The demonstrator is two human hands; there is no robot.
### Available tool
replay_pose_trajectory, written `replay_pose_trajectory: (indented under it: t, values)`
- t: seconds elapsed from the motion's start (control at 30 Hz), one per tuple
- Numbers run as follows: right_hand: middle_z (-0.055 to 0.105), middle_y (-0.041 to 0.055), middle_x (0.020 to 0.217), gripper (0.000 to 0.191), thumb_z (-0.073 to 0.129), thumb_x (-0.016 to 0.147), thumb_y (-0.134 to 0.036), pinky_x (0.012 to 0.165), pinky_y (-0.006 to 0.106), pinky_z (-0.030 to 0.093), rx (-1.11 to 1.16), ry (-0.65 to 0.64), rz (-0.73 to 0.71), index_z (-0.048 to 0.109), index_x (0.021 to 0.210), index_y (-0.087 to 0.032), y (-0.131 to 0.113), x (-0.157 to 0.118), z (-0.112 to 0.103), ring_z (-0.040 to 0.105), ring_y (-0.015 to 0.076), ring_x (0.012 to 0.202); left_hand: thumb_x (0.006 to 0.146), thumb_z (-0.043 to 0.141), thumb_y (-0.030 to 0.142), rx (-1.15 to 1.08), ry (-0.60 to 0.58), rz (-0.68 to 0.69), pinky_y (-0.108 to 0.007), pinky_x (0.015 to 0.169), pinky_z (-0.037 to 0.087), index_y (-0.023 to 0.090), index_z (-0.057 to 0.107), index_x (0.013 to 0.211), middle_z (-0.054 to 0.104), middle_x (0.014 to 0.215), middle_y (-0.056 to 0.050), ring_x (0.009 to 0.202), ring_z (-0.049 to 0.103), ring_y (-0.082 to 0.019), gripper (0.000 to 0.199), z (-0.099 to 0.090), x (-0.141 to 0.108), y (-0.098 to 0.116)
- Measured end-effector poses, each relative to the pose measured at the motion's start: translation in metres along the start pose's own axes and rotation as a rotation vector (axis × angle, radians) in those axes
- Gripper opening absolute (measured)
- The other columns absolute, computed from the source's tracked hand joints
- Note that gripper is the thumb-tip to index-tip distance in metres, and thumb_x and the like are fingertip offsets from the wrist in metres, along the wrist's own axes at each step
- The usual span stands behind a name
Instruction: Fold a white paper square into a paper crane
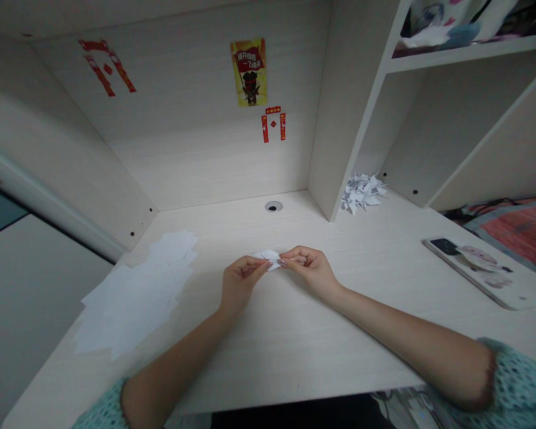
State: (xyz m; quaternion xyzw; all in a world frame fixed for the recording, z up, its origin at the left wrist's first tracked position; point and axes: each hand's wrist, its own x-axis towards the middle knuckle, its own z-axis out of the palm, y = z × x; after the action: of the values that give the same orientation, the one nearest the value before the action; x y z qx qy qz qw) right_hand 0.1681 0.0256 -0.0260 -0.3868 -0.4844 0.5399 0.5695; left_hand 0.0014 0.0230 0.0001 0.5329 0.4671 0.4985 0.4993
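Paper (270,255) below Chinese-lettered yellow card (249,72)

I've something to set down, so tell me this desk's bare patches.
The desk is free between the forearms and between the right hand and the phone. Crowded: the left, under white sheets; beside the divider, under small paper pieces; and the middle, where the left hand and right hand hold white paper.

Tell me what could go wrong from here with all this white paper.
The small folded white paper piece, pinched between the left hand and the right hand, might slip or crumple. The bare left forearm could brush the nearby spread of flat white paper sheets out of place. The loose heap of small white paper scraps could scatter if bumped.
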Motion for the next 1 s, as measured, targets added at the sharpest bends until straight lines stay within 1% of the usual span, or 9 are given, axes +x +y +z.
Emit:
replay_pose_trajectory:
  t: [0.17, 0.27, 0.4, 0.57, 0.8, 0.87, 0.93, 1.0]
  values:
    - [0.073, 0.0032, 0.075, 0.017, 0.075, 0.065, -0.032, 0.066, 0.027, 0.049, -0.013, 0.006, -0.024, 0.067, 0.074, -0.019, 0.0018, 0.0012, -0.0014, 0.066, 0.0153, 0.068, 0.063, 0.075, 0.028, -0.072, 0.017, -0.024, -0.018, 0.050, 0.039, 0.018, 0.053, 0.070, 0.064, 0.053, 0.005, 0.052, 0.058, -0.010, 0.025, 0.0004, 0.0000, 0.0009]
    - [0.072, 0.0033, 0.074, 0.019, 0.075, 0.064, -0.033, 0.064, 0.027, 0.049, -0.022, 0.022, -0.031, 0.067, 0.073, -0.018, 0.0019, 0.0019, -0.0015, 0.065, 0.0149, 0.066, 0.064, 0.074, 0.029, -0.086, 0.010, -0.027, -0.017, 0.048, 0.036, 0.018, 0.048, 0.069, 0.062, 0.052, 0.006, 0.050, 0.056, -0.009, 0.029, -0.0005, 0.0009, -0.0030]
    - [0.072, 0.0027, 0.071, 0.018, 0.076, 0.064, -0.032, 0.062, 0.025, 0.049, -0.007, 0.022, -0.020, 0.067, 0.073, -0.018, 0.0006, 0.0022, -0.0010, 0.065, 0.0138, 0.064, 0.065, 0.073, 0.027, -0.083, 0.020, -0.002, -0.017, 0.050, 0.039, 0.018, 0.046, 0.069, 0.059, 0.050, 0.007, 0.052, 0.058, -0.010, 0.029, -0.0008, 0.0015, -0.0058]
    - [0.072, 0.0024, 0.072, 0.017, 0.076, 0.064, -0.031, 0.062, 0.024, 0.048, 0.022, 0.014, 0.005, 0.068, 0.073, -0.018, -0.0008, 0.0010, -0.0002, 0.065, 0.0134, 0.063, 0.065, 0.074, 0.025, -0.086, 0.050, 0.033, -0.018, 0.054, 0.045, 0.019, 0.047, 0.066, 0.052, 0.044, 0.009, 0.051, 0.059, -0.010, 0.027, 0.0007, 0.0002, -0.0018]
    - [0.072, 0.0036, 0.071, 0.020, 0.075, 0.065, -0.033, 0.062, 0.026, 0.049, 0.005, 0.013, -0.004, 0.068, 0.075, -0.018, -0.0014, -0.0004, 0.0004, 0.065, 0.0146, 0.063, 0.064, 0.074, 0.029, -0.068, 0.072, 0.072, -0.021, 0.058, 0.048, 0.019, 0.046, 0.065, 0.048, 0.046, 0.009, 0.049, 0.055, -0.009, 0.029, 0.0009, 0.0000, -0.0020]
    - [0.072, 0.0038, 0.070, 0.021, 0.074, 0.065, -0.034, 0.063, 0.027, 0.050, 0.006, 0.012, -0.007, 0.068, 0.075, -0.017, -0.0016, -0.0008, 0.0006, 0.066, 0.0148, 0.063, 0.066, 0.072, 0.031, -0.069, 0.054, 0.082, -0.022, 0.060, 0.049, 0.019, 0.045, 0.066, 0.050, 0.049, 0.008, 0.052, 0.056, -0.009, 0.030, 0.0007, 0.0002, -0.0034]
    - [0.072, 0.0042, 0.071, 0.022, 0.075, 0.064, -0.035, 0.064, 0.027, 0.050, 0.009, 0.015, 0.000, 0.068, 0.075, -0.017, -0.0016, -0.0009, 0.0007, 0.066, 0.0152, 0.063, 0.067, 0.072, 0.032, -0.051, 0.044, 0.088, -0.020, 0.057, 0.046, 0.019, 0.044, 0.065, 0.052, 0.052, 0.007, 0.053, 0.055, -0.009, 0.030, 0.0005, 0.0003, -0.0046]
    - [0.072, 0.0048, 0.071, 0.023, 0.075, 0.064, -0.036, 0.064, 0.028, 0.050, 0.005, 0.022, 0.008, 0.068, 0.075, -0.017, -0.0013, -0.0006, 0.0005, 0.066, 0.0156, 0.063, 0.067, 0.071, 0.031, -0.019, 0.053, 0.094, -0.017, 0.050, 0.040, 0.018, 0.043, 0.063, 0.048, 0.051, 0.008, 0.049, 0.049, -0.006, 0.032, 0.0004, 0.0005, -0.0052]
